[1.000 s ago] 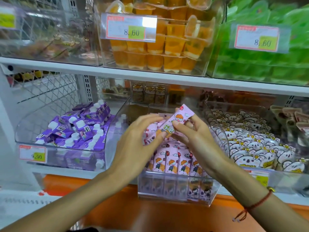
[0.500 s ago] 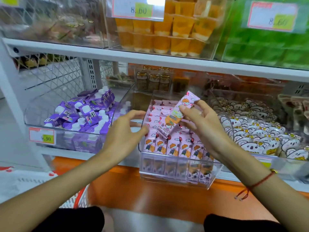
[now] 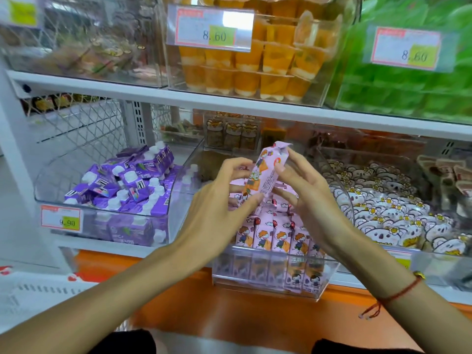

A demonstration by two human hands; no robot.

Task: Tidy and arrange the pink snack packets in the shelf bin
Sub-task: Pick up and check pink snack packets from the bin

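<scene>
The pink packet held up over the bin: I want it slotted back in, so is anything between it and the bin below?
Nothing visible blocks it. The pink packet, pinched between both hands, is right above the open-topped bin; only the packed rows of packets lie beneath.

Price tag [image 3: 210, 28] on orange jelly cup bin: 8.60. Price tag [image 3: 406, 48] on green bin, top right: 8.60. Tag [image 3: 61, 220] on purple pouch bin, lower left: 9.90. Packet print too small to read.
</scene>
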